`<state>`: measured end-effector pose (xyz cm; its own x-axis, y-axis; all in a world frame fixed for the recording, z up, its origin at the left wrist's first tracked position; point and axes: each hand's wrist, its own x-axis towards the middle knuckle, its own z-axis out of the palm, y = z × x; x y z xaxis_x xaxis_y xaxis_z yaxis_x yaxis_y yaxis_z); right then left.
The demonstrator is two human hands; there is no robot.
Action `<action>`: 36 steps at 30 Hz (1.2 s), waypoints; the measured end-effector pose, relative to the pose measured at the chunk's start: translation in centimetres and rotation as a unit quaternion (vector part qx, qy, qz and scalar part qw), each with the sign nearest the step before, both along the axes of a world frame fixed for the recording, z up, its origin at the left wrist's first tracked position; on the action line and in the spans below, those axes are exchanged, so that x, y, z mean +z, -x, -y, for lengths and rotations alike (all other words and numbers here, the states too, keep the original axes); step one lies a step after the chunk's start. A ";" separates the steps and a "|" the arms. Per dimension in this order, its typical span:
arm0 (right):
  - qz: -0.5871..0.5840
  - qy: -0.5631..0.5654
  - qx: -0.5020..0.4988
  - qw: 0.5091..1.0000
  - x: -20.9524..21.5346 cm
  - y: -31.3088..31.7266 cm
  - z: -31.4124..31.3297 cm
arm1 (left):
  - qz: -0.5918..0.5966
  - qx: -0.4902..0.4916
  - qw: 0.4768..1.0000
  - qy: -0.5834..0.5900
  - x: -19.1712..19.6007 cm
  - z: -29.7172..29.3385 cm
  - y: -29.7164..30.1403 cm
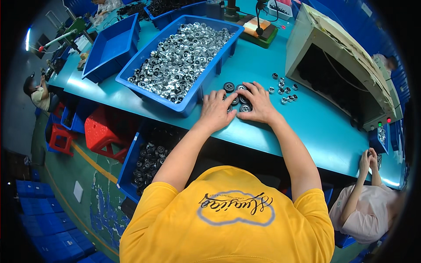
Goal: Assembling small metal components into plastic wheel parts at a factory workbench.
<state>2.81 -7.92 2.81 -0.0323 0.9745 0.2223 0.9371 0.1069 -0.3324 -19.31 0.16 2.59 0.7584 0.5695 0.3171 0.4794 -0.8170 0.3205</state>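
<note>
Two hands, palms down on the teal table (307, 118). The left hand (215, 109) and the right hand (258, 103) lie side by side, fingers spread flat over a cluster of black discs (229, 87); about five discs show between and above the fingers, more may be hidden beneath. Neither hand is closed round anything; the fingers press or rest on the discs, open and flat.

Small silver rings (284, 91): about ten, loose on the table just right of the right hand, apart from it.

Large blue bin (193, 94): one, rectangular plastic, heaped with shiny silver rings too many to count; its near corner is just beside the left hand.

Empty blue bin (112, 48): one, left of the full one.

Beige machine housing (337, 57): one, boxy, dark opening, at the right rear.

Blue crate of black parts (149, 164): one, below the table edge.

Red stools (107, 131): two, on the floor.

Open table surface lies right of and below the hands, up to the near edge.
</note>
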 end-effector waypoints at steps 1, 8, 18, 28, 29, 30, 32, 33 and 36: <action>-0.006 -0.005 -0.001 1.000 -0.2 0.3 0.4 | -0.002 -0.003 1.000 -0.003 -0.1 0.2 0.1; 0.012 -0.044 -0.036 0.998 -0.7 1.9 1.8 | 0.025 0.003 1.000 -0.018 -0.1 0.9 0.3; 0.002 -0.032 -0.047 0.998 0.1 2.8 1.8 | -0.016 0.026 0.999 -0.013 0.3 0.6 0.1; 0.016 -0.053 -0.074 0.996 -0.4 4.1 3.0 | 0.014 0.032 0.999 -0.015 -0.7 1.7 0.7; 0.019 -0.055 -0.081 0.995 -0.2 4.3 2.7 | 0.009 0.035 0.999 -0.017 -0.6 1.6 0.6; 0.025 -0.039 -0.091 0.995 0.1 4.4 2.5 | 0.004 0.038 0.999 -0.018 -0.4 1.6 0.5; 0.036 -0.004 -0.110 0.993 0.9 4.7 2.0 | -0.017 0.052 0.998 -0.014 0.2 1.7 0.3; 0.042 -0.002 -0.106 0.993 0.9 4.6 1.8 | -0.028 0.058 0.998 -0.011 0.3 1.8 0.2; 0.054 -0.010 -0.102 0.993 0.5 4.3 1.6 | -0.028 0.072 0.997 -0.012 0.3 1.7 0.4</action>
